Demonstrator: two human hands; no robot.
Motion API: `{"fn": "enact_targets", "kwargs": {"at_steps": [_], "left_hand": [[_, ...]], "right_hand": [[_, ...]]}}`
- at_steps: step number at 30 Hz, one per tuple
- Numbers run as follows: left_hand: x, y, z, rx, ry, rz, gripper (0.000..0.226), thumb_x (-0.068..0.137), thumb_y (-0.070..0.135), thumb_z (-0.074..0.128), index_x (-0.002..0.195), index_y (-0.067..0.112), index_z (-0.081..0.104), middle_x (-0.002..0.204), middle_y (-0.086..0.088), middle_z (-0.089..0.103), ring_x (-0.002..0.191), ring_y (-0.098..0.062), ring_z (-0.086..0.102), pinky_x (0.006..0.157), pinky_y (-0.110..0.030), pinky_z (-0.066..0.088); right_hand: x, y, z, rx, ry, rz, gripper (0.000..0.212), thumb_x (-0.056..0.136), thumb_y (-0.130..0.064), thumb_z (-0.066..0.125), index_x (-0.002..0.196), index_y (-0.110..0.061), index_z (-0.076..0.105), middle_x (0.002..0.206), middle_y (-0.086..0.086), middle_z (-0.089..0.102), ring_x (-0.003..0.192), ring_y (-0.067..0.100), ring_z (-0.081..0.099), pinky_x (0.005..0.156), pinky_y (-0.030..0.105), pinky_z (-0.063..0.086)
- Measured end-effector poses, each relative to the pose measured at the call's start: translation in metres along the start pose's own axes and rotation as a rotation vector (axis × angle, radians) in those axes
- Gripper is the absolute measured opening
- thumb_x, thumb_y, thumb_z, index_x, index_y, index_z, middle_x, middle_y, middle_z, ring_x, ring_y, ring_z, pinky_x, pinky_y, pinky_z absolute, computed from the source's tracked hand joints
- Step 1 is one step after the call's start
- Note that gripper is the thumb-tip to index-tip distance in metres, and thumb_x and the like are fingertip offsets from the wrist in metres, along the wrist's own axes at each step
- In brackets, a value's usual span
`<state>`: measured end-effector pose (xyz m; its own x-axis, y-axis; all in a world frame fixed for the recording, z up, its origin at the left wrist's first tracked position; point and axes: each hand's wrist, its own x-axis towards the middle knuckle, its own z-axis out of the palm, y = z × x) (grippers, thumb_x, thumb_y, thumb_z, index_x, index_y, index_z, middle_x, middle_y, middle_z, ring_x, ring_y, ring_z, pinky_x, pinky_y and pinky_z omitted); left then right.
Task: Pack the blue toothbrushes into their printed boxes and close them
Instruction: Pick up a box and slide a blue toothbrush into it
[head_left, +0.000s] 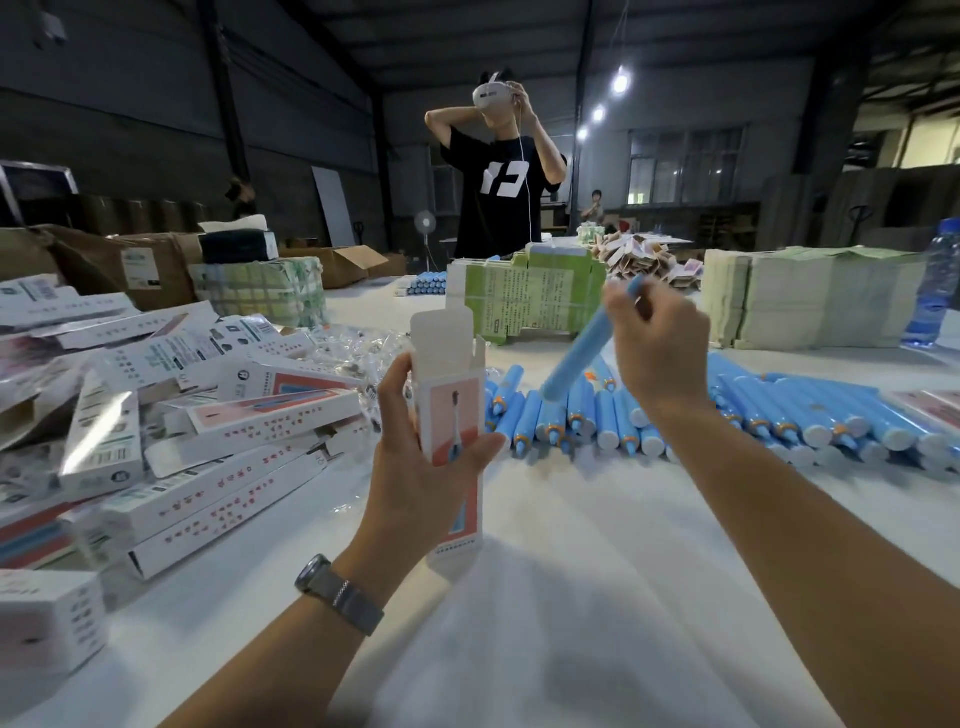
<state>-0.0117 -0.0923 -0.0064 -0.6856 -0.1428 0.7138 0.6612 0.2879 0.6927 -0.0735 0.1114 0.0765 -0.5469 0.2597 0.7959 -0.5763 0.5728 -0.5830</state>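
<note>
My left hand grips a printed box upright above the table, its top flap standing open. My right hand holds a blue toothbrush by its upper end, tilted with the lower end pointing down and left, to the right of the box's open top and apart from it. Beneath it, several blue toothbrushes with orange rings lie in a row across the white table. A heap of printed boxes lies at the left.
Bundles of flat green cartons and pale stacks stand behind the toothbrushes. A water bottle is at the far right. A person in a black shirt stands across the table. Cardboard boxes sit at the back left.
</note>
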Motion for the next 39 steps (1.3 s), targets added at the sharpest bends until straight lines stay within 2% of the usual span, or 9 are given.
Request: {"fn": "enact_targets", "kwargs": {"at_steps": [5,8,13,17,21,29,31,35,39], "left_hand": [[0.003,0.001,-0.009,0.029,-0.014,0.023,0.095,0.069,0.022,0.089,0.119,0.071,0.025,0.094,0.022,0.068,0.076,-0.004,0.070,0.062,-0.015,0.055],[0.002,0.004,-0.009,0.067,-0.047,0.063,0.098,0.069,0.020,0.090,0.118,0.074,0.025,0.092,0.023,0.069,0.076,-0.002,0.070,0.059,-0.010,0.051],[0.000,0.011,-0.008,0.083,-0.060,0.058,0.087,0.066,0.044,0.086,0.116,0.077,0.022,0.106,0.004,0.066,0.084,-0.006,0.068,0.063,-0.014,0.054],[0.003,0.011,-0.012,0.078,-0.028,0.093,0.049,0.080,0.056,0.062,0.119,0.060,0.031,0.094,0.012,0.069,0.072,-0.011,0.069,0.059,-0.025,0.057],[0.006,0.004,-0.018,0.069,0.038,0.096,0.050,0.085,0.050,0.062,0.127,0.042,0.035,0.092,0.019,0.069,0.073,-0.009,0.070,0.061,-0.022,0.055],[0.022,-0.020,-0.042,0.213,0.359,0.080,0.051,0.092,0.026,0.068,0.127,0.035,0.033,0.101,0.017,0.061,0.074,0.003,0.065,0.052,-0.006,0.047],[0.025,-0.023,-0.047,0.262,0.418,0.063,0.052,0.092,0.027,0.069,0.127,0.037,0.031,0.110,0.009,0.059,0.080,-0.011,0.065,0.052,-0.007,0.047],[0.024,-0.024,-0.045,0.318,0.415,0.092,0.055,0.091,0.030,0.070,0.129,0.037,0.030,0.112,0.010,0.058,0.083,-0.018,0.066,0.058,-0.026,0.056],[0.025,-0.027,-0.046,0.316,0.401,0.100,0.056,0.091,0.033,0.068,0.130,0.038,0.028,0.111,0.011,0.056,0.075,-0.001,0.060,0.052,-0.008,0.050]], "right_hand": [[0.012,-0.062,-0.021,0.688,0.095,0.158,0.038,0.100,-0.032,0.050,0.066,-0.013,0.047,0.058,0.005,0.034,0.049,0.011,0.032,0.046,0.024,0.028],[0.004,-0.079,-0.021,0.787,0.015,0.148,0.036,0.103,-0.029,0.046,0.074,-0.009,0.054,0.057,0.002,0.035,0.046,0.009,0.030,0.042,0.022,0.027],[-0.013,-0.083,-0.008,0.349,-0.114,-0.102,0.038,0.100,-0.034,0.051,0.078,-0.004,0.058,0.057,-0.007,0.041,0.051,0.006,0.035,0.051,0.026,0.033],[-0.028,-0.083,0.006,0.196,-0.297,-0.273,0.020,0.092,-0.031,0.065,0.101,-0.015,0.058,0.060,-0.011,0.047,0.050,0.002,0.043,0.051,0.013,0.036],[-0.044,-0.075,0.021,0.053,-0.360,-0.392,0.015,0.089,-0.025,0.070,0.099,-0.016,0.064,0.075,-0.008,0.057,0.061,0.007,0.051,0.064,0.032,0.049],[-0.049,-0.046,0.052,0.175,-0.383,-0.172,0.013,0.089,-0.018,0.063,0.097,-0.023,0.071,0.083,-0.011,0.058,0.069,0.004,0.054,0.067,0.018,0.042],[-0.050,-0.036,0.073,0.026,-0.526,-0.103,0.017,0.088,-0.016,0.061,0.101,-0.022,0.071,0.085,-0.008,0.062,0.075,0.009,0.056,0.075,0.028,0.047],[-0.062,-0.022,0.126,-0.405,-0.918,-0.161,0.035,0.094,-0.033,0.052,0.128,-0.032,0.059,0.125,0.004,0.061,0.121,0.027,0.047,0.098,0.042,0.043],[-0.072,-0.019,0.163,-0.783,-1.081,-0.285,0.031,0.093,-0.033,0.045,0.118,-0.029,0.063,0.127,0.005,0.060,0.125,0.031,0.034,0.098,0.049,0.029]]}}
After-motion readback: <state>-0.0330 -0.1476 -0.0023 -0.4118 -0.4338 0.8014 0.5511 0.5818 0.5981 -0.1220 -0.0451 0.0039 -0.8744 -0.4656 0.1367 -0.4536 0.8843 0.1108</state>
